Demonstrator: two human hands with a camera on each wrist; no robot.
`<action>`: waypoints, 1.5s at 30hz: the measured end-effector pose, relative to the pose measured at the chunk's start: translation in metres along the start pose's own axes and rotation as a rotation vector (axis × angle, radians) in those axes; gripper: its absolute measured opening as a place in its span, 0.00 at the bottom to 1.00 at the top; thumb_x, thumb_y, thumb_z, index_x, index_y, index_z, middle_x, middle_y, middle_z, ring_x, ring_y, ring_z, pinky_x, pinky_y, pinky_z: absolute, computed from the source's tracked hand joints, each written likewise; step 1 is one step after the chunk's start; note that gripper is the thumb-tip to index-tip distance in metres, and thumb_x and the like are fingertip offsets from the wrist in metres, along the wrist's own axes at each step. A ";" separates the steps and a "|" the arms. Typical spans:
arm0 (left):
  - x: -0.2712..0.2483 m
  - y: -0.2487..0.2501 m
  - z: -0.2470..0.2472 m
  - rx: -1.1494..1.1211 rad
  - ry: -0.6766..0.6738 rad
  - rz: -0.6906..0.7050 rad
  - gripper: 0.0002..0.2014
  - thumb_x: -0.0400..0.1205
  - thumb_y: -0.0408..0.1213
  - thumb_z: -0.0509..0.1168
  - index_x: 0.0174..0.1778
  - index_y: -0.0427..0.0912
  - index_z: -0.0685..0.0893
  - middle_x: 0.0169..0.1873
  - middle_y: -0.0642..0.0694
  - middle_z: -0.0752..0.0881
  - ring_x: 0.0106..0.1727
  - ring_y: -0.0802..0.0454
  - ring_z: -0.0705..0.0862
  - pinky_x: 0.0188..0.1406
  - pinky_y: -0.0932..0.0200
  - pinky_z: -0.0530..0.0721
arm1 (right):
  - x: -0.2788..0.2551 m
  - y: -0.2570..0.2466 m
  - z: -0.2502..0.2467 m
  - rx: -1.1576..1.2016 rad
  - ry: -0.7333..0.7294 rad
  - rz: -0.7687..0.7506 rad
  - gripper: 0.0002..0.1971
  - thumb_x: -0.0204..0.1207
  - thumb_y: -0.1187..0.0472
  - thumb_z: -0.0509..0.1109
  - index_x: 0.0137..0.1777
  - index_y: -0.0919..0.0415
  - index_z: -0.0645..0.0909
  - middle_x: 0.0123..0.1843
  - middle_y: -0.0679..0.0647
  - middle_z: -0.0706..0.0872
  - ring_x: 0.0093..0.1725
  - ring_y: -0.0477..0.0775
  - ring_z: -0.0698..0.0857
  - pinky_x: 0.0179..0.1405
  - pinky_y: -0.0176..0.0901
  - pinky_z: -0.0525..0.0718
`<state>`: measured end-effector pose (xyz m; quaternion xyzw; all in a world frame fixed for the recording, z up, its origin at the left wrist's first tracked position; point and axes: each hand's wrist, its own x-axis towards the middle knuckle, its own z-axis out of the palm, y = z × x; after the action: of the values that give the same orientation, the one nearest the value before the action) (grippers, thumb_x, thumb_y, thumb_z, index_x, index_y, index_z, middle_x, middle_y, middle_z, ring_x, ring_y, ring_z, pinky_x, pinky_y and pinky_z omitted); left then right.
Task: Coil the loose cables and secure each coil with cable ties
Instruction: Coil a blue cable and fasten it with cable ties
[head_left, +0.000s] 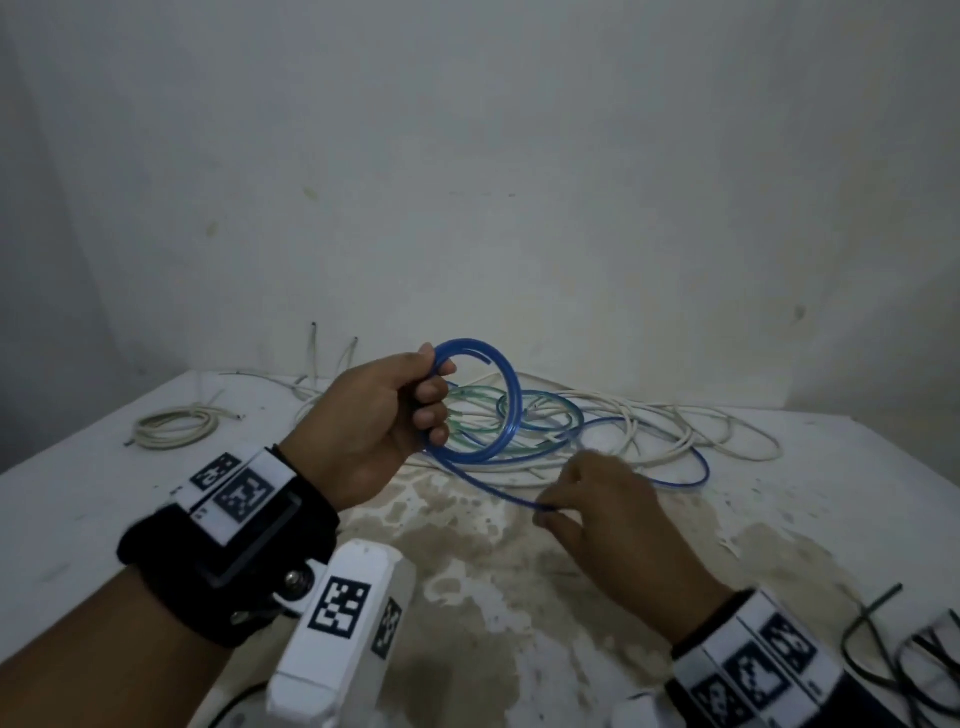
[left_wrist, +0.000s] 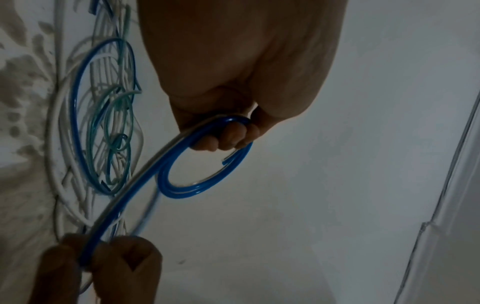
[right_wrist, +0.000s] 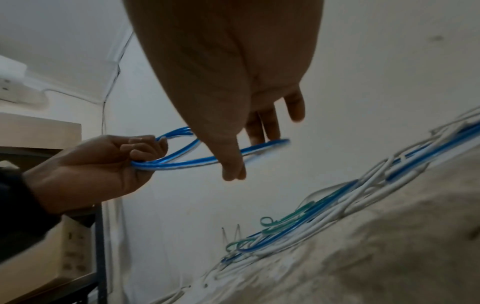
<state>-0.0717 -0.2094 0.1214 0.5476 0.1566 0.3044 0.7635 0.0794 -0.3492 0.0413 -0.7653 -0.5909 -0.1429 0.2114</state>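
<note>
My left hand (head_left: 434, 400) is raised above the table and grips a small coil of blue cable (head_left: 511, 395) of about two turns, fingers curled through the loop. In the left wrist view the coil (left_wrist: 197, 189) hangs below the curled fingers (left_wrist: 223, 142). From the coil a blue strand runs down to my right hand (head_left: 548, 512), which pinches it between thumb and forefinger just above the table. The right wrist view shows that pinch (right_wrist: 233, 170), the other fingers straight. The strand's tail (head_left: 696, 467) loops on into the cable pile.
A tangle of loose white, green and blue cables (head_left: 597, 431) lies at the back of the stained white table (head_left: 467, 597). A coiled white cable (head_left: 174, 426) sits at the left. Black cable ties (head_left: 893, 654) lie at the near right edge. A wall stands close behind.
</note>
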 end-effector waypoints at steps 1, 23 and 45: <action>0.000 -0.001 -0.002 -0.003 -0.001 -0.003 0.12 0.87 0.40 0.53 0.45 0.37 0.77 0.24 0.50 0.67 0.22 0.56 0.65 0.22 0.62 0.72 | 0.000 0.004 -0.001 -0.066 0.054 0.023 0.04 0.66 0.51 0.78 0.37 0.50 0.90 0.37 0.50 0.80 0.39 0.57 0.80 0.35 0.45 0.72; -0.006 -0.029 0.007 0.260 -0.022 -0.014 0.17 0.88 0.39 0.52 0.45 0.32 0.81 0.20 0.54 0.63 0.19 0.59 0.57 0.16 0.67 0.60 | 0.018 -0.003 -0.022 1.197 0.299 0.447 0.09 0.80 0.65 0.67 0.58 0.57 0.81 0.33 0.56 0.86 0.35 0.54 0.85 0.42 0.49 0.88; -0.012 -0.020 0.004 0.483 -0.182 0.005 0.24 0.87 0.36 0.53 0.22 0.48 0.75 0.20 0.53 0.64 0.21 0.57 0.56 0.19 0.64 0.56 | 0.010 -0.019 -0.030 1.396 -0.015 0.288 0.13 0.81 0.71 0.62 0.56 0.57 0.85 0.44 0.58 0.91 0.42 0.55 0.89 0.48 0.44 0.86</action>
<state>-0.0723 -0.2243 0.1030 0.7395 0.1543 0.2096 0.6208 0.0644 -0.3513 0.0749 -0.5226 -0.4391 0.3036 0.6647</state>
